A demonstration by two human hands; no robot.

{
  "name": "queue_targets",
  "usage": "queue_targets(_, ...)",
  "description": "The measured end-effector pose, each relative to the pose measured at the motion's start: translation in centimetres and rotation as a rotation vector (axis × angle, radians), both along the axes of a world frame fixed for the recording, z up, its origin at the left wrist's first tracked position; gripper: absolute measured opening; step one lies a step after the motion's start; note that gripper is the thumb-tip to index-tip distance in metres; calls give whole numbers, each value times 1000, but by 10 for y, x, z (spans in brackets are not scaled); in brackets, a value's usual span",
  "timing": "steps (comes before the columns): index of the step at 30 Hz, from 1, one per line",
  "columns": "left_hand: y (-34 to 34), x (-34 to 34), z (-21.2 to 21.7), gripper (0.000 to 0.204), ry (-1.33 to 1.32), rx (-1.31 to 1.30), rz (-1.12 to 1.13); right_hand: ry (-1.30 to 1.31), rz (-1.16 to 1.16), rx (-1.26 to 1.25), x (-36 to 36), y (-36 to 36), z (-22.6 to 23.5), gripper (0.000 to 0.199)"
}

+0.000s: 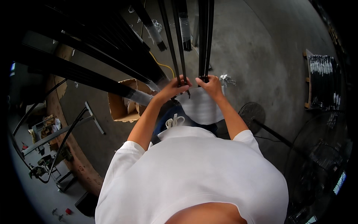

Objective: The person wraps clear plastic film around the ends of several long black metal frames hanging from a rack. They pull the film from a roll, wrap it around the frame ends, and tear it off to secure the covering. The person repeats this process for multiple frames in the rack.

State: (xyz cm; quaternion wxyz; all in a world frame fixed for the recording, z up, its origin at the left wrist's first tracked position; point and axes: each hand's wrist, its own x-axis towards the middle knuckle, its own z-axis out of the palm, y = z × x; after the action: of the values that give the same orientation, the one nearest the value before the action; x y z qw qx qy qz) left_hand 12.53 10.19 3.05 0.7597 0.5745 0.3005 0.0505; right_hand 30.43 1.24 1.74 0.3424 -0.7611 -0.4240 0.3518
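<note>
Two long thin black bars (174,41) run away from me, and my left hand (172,89) is closed round them close to their near ends. A little to the right, my right hand (212,89) grips another set of long black bars (206,41), thumb on top near the ends. Between and below the hands, a white padded sheet (201,108) lies over my lap area. The far ends of the bars run out of the picture at the top.
Black bar bundles (89,76), their ends wrapped in clear film, fan out on the left. An open cardboard box (113,106) stands under them. A yellow cable (164,65) crosses the floor. At right are a round-based stand (251,114) and a wrapped black stack (323,84) on a pallet.
</note>
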Motion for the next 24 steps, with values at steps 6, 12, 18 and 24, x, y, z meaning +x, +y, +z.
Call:
queue_targets(6,8,28,7,35,-117,-116,-42,104,246,-31,12,-3,-5,32)
queue_targets(12,18,41,-12,40,-275,-154,-114,279,321,4,28,-41,-21,57)
queue_targets(18,17,60,-15,54,-323,-162,-204,512,238,-97,38,-59,-41,63)
queue_targets(24,15,86,-3,40,-240,-196,-298,297,369,-153,36,-70,-48,53)
